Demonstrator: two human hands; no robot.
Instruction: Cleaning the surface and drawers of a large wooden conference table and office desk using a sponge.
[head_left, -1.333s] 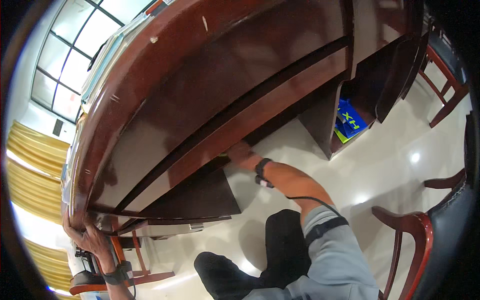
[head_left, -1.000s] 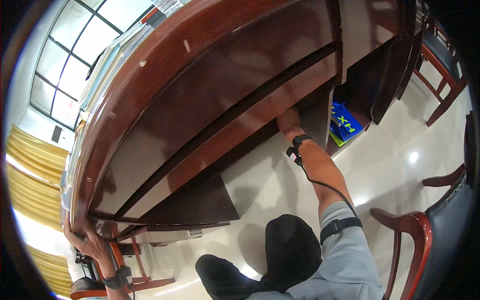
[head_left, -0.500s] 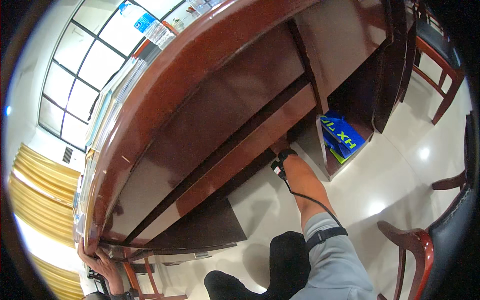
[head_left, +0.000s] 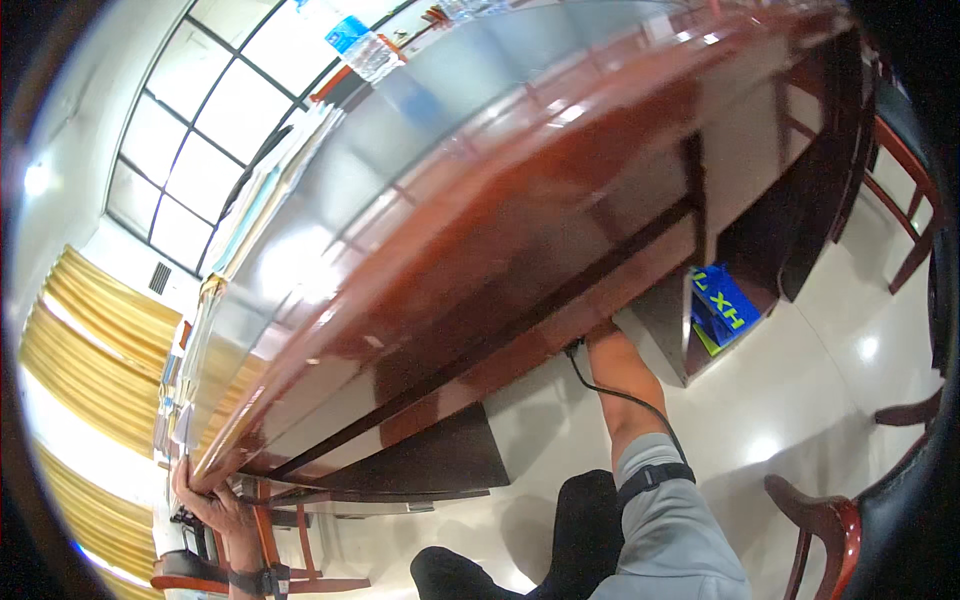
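At the lower left, my left hand is closed round the edge of a large dark red-brown table. Its fingers reach up over the rim, with the thumb on the near side. My right forearm stretches forward under the table, a black cable lying along it and a black strap round the grey sleeve. The lower panel of the table hides my right hand, so what it touches cannot be seen. Beside that forearm, a blue bag with yellow-green lettering stands in an open compartment of the table.
Stacks of papers and a water bottle stand on the glossy tabletop. Wooden chairs with dark seats are on the right, others beyond my left hand. Yellow curtains and a gridded window lie beyond.
My view has risen, so the tabletop now shows. My right hand has gone further under the table, its wrist now hidden. The left hand still holds the edge.
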